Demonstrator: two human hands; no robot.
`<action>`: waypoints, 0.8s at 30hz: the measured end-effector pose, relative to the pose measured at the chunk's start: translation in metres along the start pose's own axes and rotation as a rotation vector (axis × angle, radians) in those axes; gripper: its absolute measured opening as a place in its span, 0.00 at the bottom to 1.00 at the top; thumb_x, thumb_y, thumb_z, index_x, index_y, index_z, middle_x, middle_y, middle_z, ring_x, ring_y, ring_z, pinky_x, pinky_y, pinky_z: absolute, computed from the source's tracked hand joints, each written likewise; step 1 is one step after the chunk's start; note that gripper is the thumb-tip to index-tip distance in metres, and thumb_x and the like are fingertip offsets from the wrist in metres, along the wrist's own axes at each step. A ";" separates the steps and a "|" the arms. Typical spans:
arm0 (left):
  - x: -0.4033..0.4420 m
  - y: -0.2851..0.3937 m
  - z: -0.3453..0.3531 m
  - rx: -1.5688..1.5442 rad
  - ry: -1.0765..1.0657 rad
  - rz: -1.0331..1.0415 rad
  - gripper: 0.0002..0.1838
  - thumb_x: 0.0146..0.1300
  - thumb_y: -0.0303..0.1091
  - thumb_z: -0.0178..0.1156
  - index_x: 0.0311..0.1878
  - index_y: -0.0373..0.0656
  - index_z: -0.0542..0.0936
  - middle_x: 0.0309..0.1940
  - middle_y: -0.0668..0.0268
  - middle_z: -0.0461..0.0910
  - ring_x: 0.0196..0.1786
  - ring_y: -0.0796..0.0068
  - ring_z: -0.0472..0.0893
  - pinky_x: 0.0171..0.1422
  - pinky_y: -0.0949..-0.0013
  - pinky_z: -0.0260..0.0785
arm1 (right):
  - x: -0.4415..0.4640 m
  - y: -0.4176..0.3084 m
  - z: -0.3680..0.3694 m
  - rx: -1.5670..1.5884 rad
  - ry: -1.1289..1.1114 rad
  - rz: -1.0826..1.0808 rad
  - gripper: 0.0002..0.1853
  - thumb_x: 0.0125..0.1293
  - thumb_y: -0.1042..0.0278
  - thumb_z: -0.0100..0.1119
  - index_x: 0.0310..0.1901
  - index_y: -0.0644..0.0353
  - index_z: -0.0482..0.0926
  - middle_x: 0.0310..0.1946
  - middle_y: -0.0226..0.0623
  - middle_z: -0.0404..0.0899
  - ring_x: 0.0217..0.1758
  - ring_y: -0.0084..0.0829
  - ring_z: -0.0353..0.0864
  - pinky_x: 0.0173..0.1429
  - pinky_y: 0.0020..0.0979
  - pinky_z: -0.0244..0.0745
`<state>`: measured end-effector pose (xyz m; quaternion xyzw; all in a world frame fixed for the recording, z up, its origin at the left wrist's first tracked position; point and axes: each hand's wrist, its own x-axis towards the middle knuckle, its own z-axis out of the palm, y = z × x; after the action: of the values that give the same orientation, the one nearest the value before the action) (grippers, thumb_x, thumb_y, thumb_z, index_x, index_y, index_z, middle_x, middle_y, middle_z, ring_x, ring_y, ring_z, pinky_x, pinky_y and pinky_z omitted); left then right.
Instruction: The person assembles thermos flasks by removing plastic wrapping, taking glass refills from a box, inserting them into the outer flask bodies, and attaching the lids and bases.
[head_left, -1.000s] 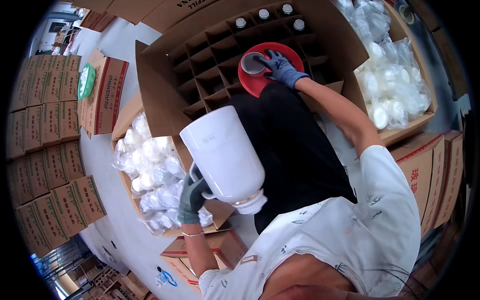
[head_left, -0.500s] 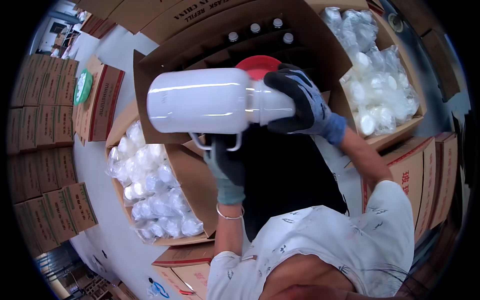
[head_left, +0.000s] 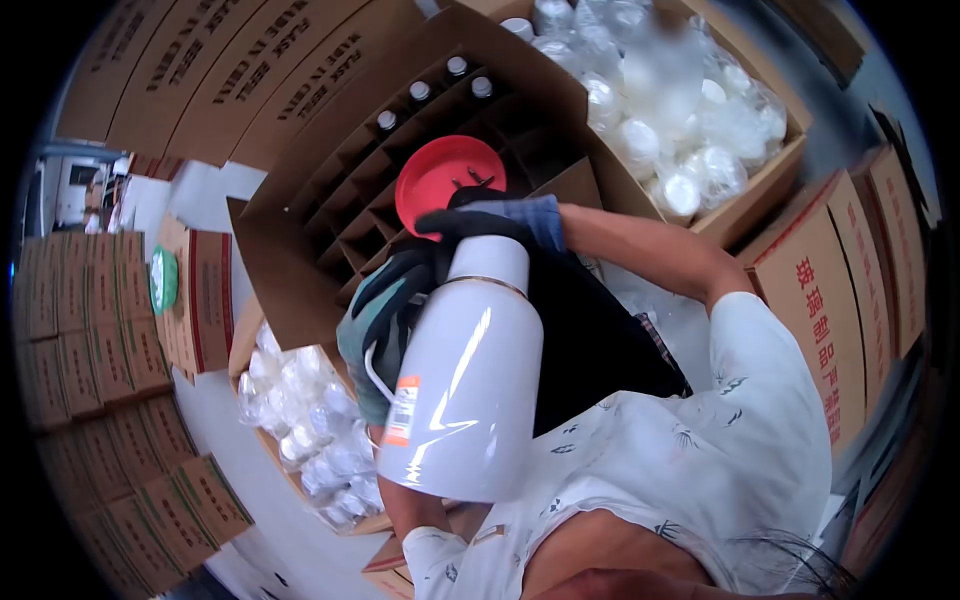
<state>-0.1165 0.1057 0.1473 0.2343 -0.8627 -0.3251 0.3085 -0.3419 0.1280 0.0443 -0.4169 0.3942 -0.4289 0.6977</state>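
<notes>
A glossy white thermos flask (head_left: 465,390) is tilted towards me, its base near my chest and its white cap (head_left: 490,262) pointing away. My left hand (head_left: 385,315), in a teal and black glove, is closed at the handle side, near the cap; its fingertips are partly hidden. An orange and white label (head_left: 402,410) shows beside the handle. Over the end of the cap, my gloved right hand (head_left: 495,217) curls its fingers round the top. Just beyond it sits a red dish (head_left: 432,175) with a few small dark pieces in it.
The dish rests on an open divided carton (head_left: 272,265) holding several silver-capped items. Open boxes of plastic-wrapped white parts (head_left: 690,130) stand at upper right and lower left. Closed cartons (head_left: 825,300) stand right; stacks line the left. A green basket (head_left: 162,280) sits on a carton.
The flask has swung from lying sideways to pointing its base at me, and its label has come into view. Both hands have moved with it. The camera view has shifted too.
</notes>
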 end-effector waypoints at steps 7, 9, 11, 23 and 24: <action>-0.080 -0.038 0.030 0.545 -0.394 0.386 0.17 0.56 0.27 0.59 0.51 0.45 0.81 0.56 0.56 0.75 0.61 0.51 0.73 0.65 0.50 0.67 | -0.011 -0.022 -0.077 -0.762 0.680 -0.535 0.15 0.64 0.60 0.61 0.45 0.62 0.79 0.38 0.43 0.83 0.40 0.29 0.82 0.48 0.33 0.76; -0.107 -0.037 0.024 0.526 -0.409 0.281 0.18 0.59 0.26 0.56 0.54 0.41 0.77 0.57 0.51 0.73 0.60 0.46 0.72 0.65 0.45 0.65 | -0.034 -0.005 -0.125 -0.519 0.823 -0.775 0.15 0.64 0.67 0.62 0.50 0.64 0.79 0.42 0.33 0.84 0.45 0.24 0.81 0.53 0.28 0.76; -0.125 -0.056 0.007 0.641 -0.394 0.263 0.19 0.59 0.25 0.54 0.55 0.42 0.77 0.58 0.50 0.72 0.61 0.43 0.71 0.65 0.44 0.64 | -0.077 -0.022 -0.171 -0.542 0.907 -0.777 0.16 0.68 0.63 0.56 0.51 0.66 0.79 0.42 0.36 0.83 0.46 0.23 0.81 0.55 0.27 0.75; -0.038 -0.039 0.073 -0.136 0.230 -0.631 0.27 0.74 0.42 0.37 0.66 0.31 0.64 0.62 0.51 0.71 0.64 0.55 0.71 0.71 0.54 0.59 | 0.016 -0.008 -0.440 -1.253 1.171 0.127 0.21 0.62 0.44 0.53 0.48 0.49 0.81 0.47 0.48 0.77 0.54 0.47 0.75 0.60 0.43 0.69; -0.037 -0.047 0.070 -0.151 0.244 -0.675 0.27 0.75 0.42 0.36 0.66 0.31 0.64 0.62 0.51 0.71 0.64 0.55 0.71 0.70 0.54 0.59 | 0.033 -0.008 -0.444 -1.277 1.219 0.267 0.23 0.63 0.41 0.50 0.50 0.46 0.80 0.50 0.47 0.76 0.57 0.47 0.73 0.63 0.45 0.65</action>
<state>-0.1290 0.1251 0.0580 0.5192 -0.6673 -0.4411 0.3010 -0.7362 -0.0129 -0.1058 -0.3762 0.9057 -0.1901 0.0458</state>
